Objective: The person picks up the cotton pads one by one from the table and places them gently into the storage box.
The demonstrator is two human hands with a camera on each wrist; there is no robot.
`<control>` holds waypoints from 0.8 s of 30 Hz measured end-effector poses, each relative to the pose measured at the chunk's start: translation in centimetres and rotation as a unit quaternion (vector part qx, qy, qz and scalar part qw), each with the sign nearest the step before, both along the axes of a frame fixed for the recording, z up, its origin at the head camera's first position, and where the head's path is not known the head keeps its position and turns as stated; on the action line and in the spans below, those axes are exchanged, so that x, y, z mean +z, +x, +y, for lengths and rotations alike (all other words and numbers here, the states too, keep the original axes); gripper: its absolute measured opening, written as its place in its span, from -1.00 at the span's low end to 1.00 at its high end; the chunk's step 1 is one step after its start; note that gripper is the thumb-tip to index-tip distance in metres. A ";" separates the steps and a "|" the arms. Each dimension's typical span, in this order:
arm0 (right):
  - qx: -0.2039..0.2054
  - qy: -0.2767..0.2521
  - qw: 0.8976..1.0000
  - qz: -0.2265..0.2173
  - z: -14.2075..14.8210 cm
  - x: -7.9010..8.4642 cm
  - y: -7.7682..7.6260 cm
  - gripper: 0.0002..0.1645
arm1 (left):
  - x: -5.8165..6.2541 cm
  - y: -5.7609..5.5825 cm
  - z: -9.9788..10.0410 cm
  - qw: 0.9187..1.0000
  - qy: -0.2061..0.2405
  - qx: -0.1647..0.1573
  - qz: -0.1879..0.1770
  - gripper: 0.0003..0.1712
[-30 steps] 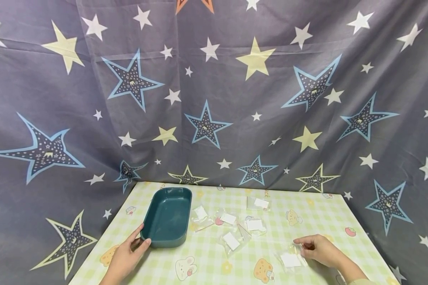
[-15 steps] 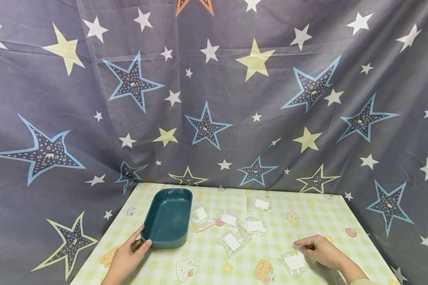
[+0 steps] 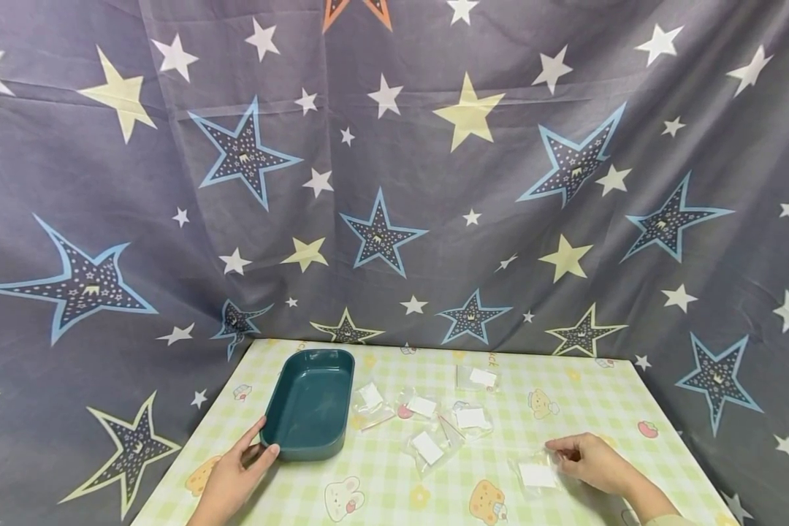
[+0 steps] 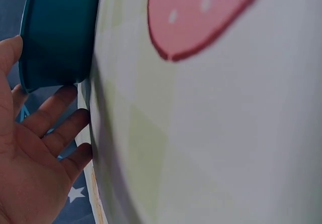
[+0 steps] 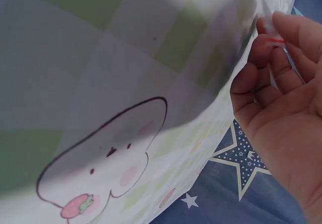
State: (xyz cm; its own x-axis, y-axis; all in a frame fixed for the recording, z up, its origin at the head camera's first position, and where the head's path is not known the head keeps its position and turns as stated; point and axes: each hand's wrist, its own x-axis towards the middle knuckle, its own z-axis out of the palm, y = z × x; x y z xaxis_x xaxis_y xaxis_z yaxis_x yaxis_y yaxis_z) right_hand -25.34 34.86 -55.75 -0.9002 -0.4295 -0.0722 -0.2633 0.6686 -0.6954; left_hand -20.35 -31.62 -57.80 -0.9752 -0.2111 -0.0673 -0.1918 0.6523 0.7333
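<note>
At the table's left, a dark teal rectangular tray (image 3: 315,402) stands with nothing inside. My left hand (image 3: 231,471) holds its near-left corner between thumb and index finger; in the left wrist view the other fingers of the left hand (image 4: 37,153) spread loosely below the tray's end (image 4: 60,38). On the right, my right hand (image 3: 592,462) pinches the top edge of a small clear zip bag (image 3: 536,475) with a white label. Its red zip line shows between the fingers of the right hand (image 5: 287,93) in the right wrist view. The bag's contents cannot be made out.
Several similar clear bags with white labels lie right of the tray, among them one near it (image 3: 371,398), one nearer the front (image 3: 427,447) and one farther back (image 3: 480,377). The checked tablecloth (image 3: 381,504) covers the table, and a starry curtain (image 3: 421,168) hangs behind.
The pinched bag swings slightly right, then back left, under my right hand. The left hand and tray keep their place.
</note>
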 end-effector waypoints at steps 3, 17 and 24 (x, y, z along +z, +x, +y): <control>-0.003 0.006 1.000 0.003 0.0 0.1 0.0 -0.52 | 0.0 0.0 0.0 1.000 0.002 0.001 -0.003 0.10; -0.014 0.017 0.999 0.029 -0.1 1.1 -0.1 -0.42 | -0.4 -0.1 0.0 1.000 0.013 0.010 -0.011 0.14; -0.019 0.020 0.999 0.028 0.0 1.6 -0.2 -0.38 | -0.3 -0.1 -0.1 1.000 0.011 0.007 -0.009 0.13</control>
State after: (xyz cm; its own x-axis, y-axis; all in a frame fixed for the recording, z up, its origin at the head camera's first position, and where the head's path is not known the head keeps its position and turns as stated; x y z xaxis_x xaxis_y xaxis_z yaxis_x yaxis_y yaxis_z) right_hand -25.57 34.90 -54.12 -0.9191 -0.3922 -0.0364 -0.2751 0.7054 -0.6532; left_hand -20.40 -31.68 -58.09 -0.9709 -0.2222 -0.0892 -0.2133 0.6338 0.7435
